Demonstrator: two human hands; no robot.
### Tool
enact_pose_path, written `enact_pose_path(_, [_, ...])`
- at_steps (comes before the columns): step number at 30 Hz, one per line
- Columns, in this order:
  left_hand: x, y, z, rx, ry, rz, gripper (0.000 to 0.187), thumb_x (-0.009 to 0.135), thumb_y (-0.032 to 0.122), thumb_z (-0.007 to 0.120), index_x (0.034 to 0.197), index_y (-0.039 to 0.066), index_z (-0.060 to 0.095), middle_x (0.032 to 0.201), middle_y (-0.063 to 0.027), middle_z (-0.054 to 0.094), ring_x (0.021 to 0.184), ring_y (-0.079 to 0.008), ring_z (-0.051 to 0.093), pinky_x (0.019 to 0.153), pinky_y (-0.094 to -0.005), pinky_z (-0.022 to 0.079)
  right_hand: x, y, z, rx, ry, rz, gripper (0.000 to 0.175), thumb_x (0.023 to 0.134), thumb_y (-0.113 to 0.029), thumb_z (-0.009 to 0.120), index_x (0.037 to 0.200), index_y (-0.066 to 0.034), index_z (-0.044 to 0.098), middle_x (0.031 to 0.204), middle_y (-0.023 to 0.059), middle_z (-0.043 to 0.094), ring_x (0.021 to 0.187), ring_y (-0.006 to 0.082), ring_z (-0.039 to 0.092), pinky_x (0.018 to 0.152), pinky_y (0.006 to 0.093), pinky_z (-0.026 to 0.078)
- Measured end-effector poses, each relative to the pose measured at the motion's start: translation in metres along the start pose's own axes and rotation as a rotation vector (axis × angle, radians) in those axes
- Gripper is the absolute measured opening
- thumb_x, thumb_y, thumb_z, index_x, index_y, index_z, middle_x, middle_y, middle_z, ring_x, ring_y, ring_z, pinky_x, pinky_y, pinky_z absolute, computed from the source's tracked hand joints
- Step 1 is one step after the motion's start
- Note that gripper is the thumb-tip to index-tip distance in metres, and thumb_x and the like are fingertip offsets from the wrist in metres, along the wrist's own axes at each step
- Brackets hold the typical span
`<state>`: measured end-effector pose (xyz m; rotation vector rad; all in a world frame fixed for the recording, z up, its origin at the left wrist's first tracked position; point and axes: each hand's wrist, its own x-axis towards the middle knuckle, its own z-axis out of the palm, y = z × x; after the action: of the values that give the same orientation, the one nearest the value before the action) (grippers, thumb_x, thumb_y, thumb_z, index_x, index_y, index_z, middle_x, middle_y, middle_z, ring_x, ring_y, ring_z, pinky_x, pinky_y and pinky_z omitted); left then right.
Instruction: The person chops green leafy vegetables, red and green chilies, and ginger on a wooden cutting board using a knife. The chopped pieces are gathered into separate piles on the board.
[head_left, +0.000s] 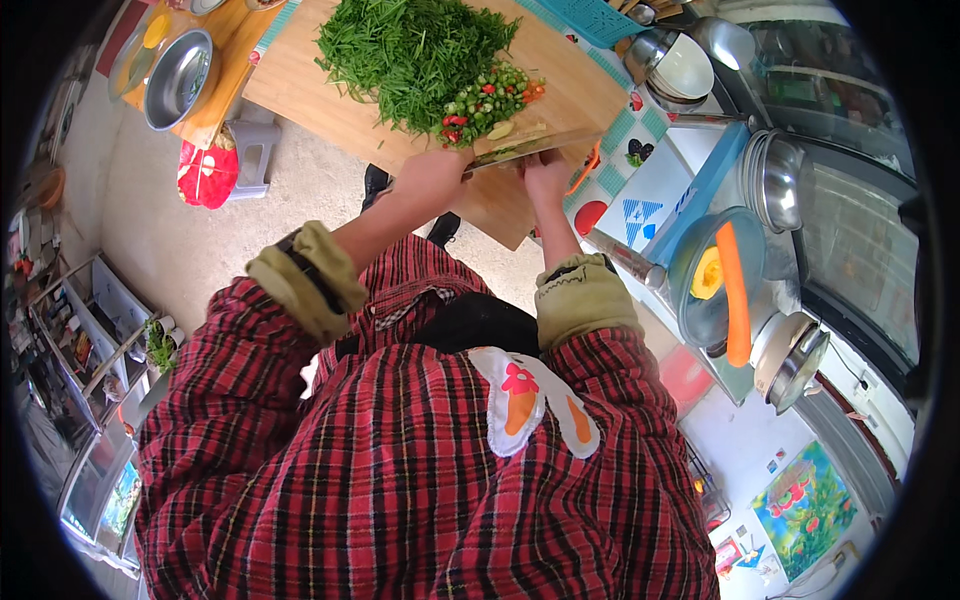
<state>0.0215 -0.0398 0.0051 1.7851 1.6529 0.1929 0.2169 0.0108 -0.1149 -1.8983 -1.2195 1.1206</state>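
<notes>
My left hand (439, 176) grips the handle of a kitchen knife (517, 152), whose broad blade points right across the near edge of a wooden cutting board (300, 67). Against the blade's near side, my right hand (547, 171) has its fingers bent; whatever they hold is hidden. Just beyond the blade lie pale peeled slices (500, 130), perhaps garlic or ginger. Chopped green and red chillies (491, 101) form a small pile, with orange bits at its right end. A large heap of cut green leaves (409, 56), like chives, touches the chillies on the left.
A steel bowl (178, 79) stands on a wooden table at left, near a grey plastic stool (255, 157). On the right counter, a glass bowl (686, 300) holds a cut yellow piece, with a carrot (733, 300) across it. Steel basins (780, 180) and a blue basket (592, 22) stand beyond.
</notes>
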Motion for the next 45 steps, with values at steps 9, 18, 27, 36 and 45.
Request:
enact_pose_path(9, [-0.012,0.006,-0.002,0.122,-0.028,-0.036,0.014,0.078,0.012,0.052,0.091,0.006,0.054,0.073,-0.0165,0.062,0.072,-0.0348,0.061,0.062,-0.0466,0.046,0.000,0.002,0.001,-0.053,-0.005,-0.094,0.030,0.071,-0.019,0.067,0.092,0.0015,0.063,0.085,0.0206,0.065,0.085,0.0345,0.063,0.068,0.0383,0.049])
enact_pose_path(18, [0.008,-0.003,0.019,0.061,0.073,-0.044,0.016,0.078,0.013,0.053,0.093,0.009,0.057,0.075,-0.0151,0.062,0.073,-0.0342,0.061,0.062,-0.0459,0.046,-0.007,-0.009,0.003,0.121,0.018,0.026,0.016,0.078,-0.014,0.062,0.084,0.0011,0.061,0.070,0.0132,0.065,0.059,0.0197,0.062,0.053,0.0325,0.047])
enact_pose_path(27, [-0.016,0.001,-0.014,0.105,-0.063,-0.010,0.017,0.078,0.013,0.052,0.093,0.006,0.058,0.076,-0.0161,0.062,0.074,-0.0350,0.060,0.064,-0.0461,0.046,-0.005,-0.007,0.002,0.112,-0.031,0.012,0.015,0.079,-0.014,0.062,0.083,0.0001,0.061,0.068,0.0109,0.064,0.052,0.0163,0.059,0.049,0.0297,0.046])
enact_pose_path(36, [0.009,0.011,0.016,-0.010,0.042,-0.075,0.017,0.077,0.013,0.053,0.092,0.008,0.058,0.077,-0.0163,0.062,0.076,-0.0345,0.060,0.065,-0.0454,0.046,-0.003,0.007,-0.001,-0.124,0.051,-0.011,0.016,0.076,-0.015,0.062,0.083,-0.0007,0.064,0.073,0.0144,0.065,0.067,0.0240,0.063,0.064,0.0346,0.048])
enact_pose_path(45, [-0.017,0.010,-0.005,0.094,-0.074,-0.081,0.016,0.078,0.013,0.053,0.093,0.006,0.056,0.078,-0.0162,0.063,0.075,-0.0350,0.060,0.065,-0.0459,0.046,-0.009,-0.008,-0.001,0.121,-0.013,0.062,0.019,0.077,-0.013,0.062,0.089,0.0024,0.062,0.071,0.0125,0.066,0.067,0.0203,0.064,0.061,0.0315,0.048])
